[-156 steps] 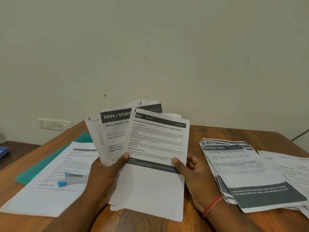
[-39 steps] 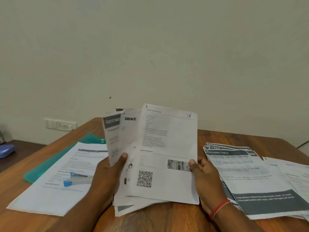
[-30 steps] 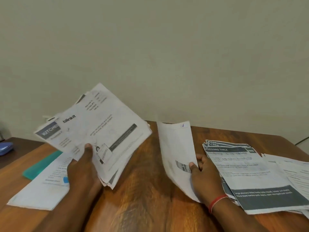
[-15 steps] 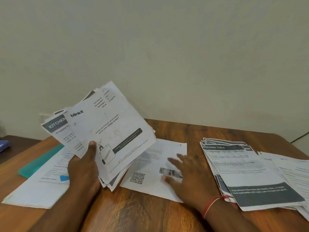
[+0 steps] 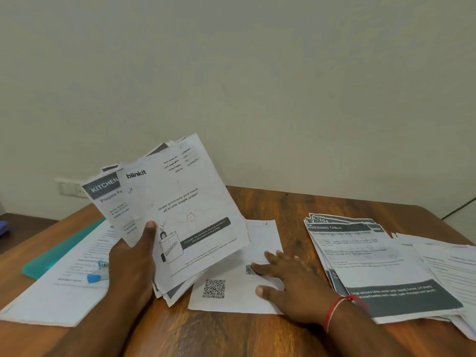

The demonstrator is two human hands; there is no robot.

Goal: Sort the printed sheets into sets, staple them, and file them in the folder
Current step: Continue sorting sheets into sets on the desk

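hands | left grips sheaf | right flat, open on sheet

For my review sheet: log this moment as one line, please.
phase: sorting | left hand: holds fanned sheets | right hand: flat on QR-code sheet on table | stapler: untouched

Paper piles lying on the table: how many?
4: the left pile under the stapler, the QR sheet centre, the dark-banded stack, and the far-right pile.
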